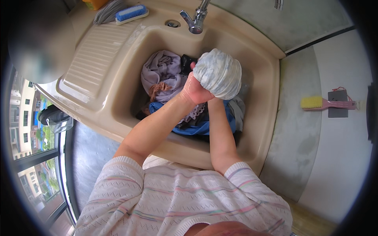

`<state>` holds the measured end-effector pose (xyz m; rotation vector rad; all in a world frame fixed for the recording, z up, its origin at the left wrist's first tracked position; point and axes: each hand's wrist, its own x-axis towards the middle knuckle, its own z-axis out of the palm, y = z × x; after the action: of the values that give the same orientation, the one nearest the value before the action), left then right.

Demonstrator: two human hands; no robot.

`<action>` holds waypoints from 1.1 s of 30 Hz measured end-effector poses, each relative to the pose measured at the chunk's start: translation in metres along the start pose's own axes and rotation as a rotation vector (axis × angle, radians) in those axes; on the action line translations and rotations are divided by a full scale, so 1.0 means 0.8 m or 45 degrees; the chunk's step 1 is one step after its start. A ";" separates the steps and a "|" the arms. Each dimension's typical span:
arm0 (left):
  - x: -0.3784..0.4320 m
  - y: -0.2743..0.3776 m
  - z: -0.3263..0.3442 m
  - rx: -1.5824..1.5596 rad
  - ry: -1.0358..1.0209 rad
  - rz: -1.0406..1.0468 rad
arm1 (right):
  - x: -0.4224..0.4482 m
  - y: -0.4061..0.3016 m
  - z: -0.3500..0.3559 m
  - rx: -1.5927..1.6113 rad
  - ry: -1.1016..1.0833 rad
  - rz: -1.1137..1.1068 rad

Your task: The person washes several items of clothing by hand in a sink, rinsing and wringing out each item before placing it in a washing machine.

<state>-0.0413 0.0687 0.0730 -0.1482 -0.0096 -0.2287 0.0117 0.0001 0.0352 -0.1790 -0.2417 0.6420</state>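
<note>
A wet, pale blue and white cloth (220, 73) is bunched into a thick roll, held up above the sink basin (130, 88). My left hand (197, 90) grips its lower left side, with water shining on the wrist. Behind the roll, the fingers of my right hand (216, 101) are hidden; only its wrist shows, pressed up against the underside. Below lie a lilac garment (162, 66), a blue cloth (198, 128), a grey cloth (236, 110) and a black item (186, 64). White lace trim (196, 112) shows between my forearms.
A chrome faucet (197, 22) stands at the basin's back. On the left are a ribbed washboard (94, 59), a blue-bristled brush (131, 13) and a grey cloth bundle (110, 11). A pink brush (327, 103) with yellow bristles hangs on the right wall. A window (38, 153) is at left.
</note>
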 end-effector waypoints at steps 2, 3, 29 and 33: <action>-0.004 -0.008 0.015 0.005 -0.031 -0.022 | 0.008 -0.017 0.032 -0.042 -0.011 -0.028; -0.006 -0.015 0.021 0.006 -0.043 -0.045 | 0.009 -0.029 0.043 -0.064 -0.010 -0.055; -0.011 -0.017 -0.011 2.875 -0.002 -0.668 | -0.084 -0.151 -0.024 -0.629 0.116 1.139; -0.009 -0.012 -0.005 2.927 0.027 -0.542 | -0.100 -0.151 -0.012 -0.816 0.483 0.991</action>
<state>-0.0507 0.0606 0.0703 2.1644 -0.2720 -0.5149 0.0213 -0.1445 0.0411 -1.0363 0.0098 1.2682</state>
